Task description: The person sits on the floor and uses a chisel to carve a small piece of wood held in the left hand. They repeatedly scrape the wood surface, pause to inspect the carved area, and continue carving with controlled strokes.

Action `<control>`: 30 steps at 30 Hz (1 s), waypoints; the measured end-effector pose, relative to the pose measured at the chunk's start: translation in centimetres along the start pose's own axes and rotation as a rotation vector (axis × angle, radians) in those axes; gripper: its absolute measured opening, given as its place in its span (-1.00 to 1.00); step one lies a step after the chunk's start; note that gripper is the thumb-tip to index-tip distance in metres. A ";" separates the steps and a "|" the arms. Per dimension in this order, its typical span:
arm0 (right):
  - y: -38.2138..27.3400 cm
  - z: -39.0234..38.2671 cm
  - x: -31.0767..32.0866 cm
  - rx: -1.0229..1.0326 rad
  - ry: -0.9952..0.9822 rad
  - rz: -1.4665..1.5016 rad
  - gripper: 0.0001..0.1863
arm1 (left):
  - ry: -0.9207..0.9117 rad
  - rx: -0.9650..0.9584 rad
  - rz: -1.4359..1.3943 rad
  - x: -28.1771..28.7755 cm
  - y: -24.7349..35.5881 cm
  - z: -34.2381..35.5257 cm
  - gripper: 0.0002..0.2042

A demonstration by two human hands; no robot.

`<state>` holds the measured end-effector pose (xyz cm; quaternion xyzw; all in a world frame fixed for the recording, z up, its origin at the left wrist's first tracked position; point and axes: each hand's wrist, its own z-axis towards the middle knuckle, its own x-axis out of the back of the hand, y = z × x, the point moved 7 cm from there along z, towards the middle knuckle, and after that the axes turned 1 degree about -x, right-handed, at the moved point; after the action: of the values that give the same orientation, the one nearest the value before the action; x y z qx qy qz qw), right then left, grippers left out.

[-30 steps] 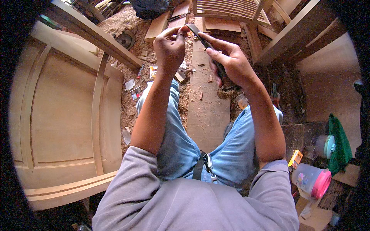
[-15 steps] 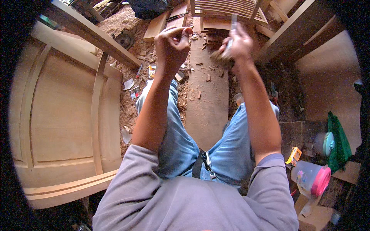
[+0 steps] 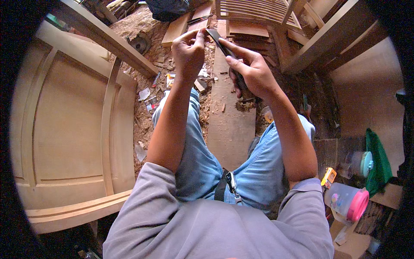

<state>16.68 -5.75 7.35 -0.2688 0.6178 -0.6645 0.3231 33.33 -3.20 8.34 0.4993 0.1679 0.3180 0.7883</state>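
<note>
Right hand [image 3: 258, 77]: grip clamped on chisel [image 3: 218, 40], held slantwise above plank [image 3: 231, 140]. Left hand [image 3: 188, 52] is at chisel's tip, fingers bent; cannot tell whether its grip clamps anything.

Dark blade [image 3: 214, 36]; blue jeans [image 3: 196, 166]; pink lid [image 3: 358, 206]

Below the right hand [image 3: 254, 71], room is left over the plank [image 3: 230, 138]; leftward, passage is blocked by the wooden panel [image 3: 71, 125].
</note>
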 end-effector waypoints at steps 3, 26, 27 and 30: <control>0.2 0.0 0.8 0.036 0.009 -0.055 -0.50 | -0.007 -0.083 0.082 0.0 0.1 0.4 -0.83; -0.4 0.2 1.1 0.051 0.079 0.127 -0.53 | -0.014 -0.025 -0.108 0.0 0.4 0.2 -0.79; -0.7 0.1 0.9 0.050 0.071 0.087 -0.53 | 0.003 -0.004 -0.064 0.2 0.3 0.2 -0.80; -0.4 -0.1 1.0 0.003 0.018 0.033 -0.53 | 0.004 -0.028 -0.013 0.2 0.3 0.2 -0.81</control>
<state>15.93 -6.39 7.72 -0.2520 0.6241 -0.6625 0.3288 33.49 -3.06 8.71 0.4865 0.1684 0.3162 0.7968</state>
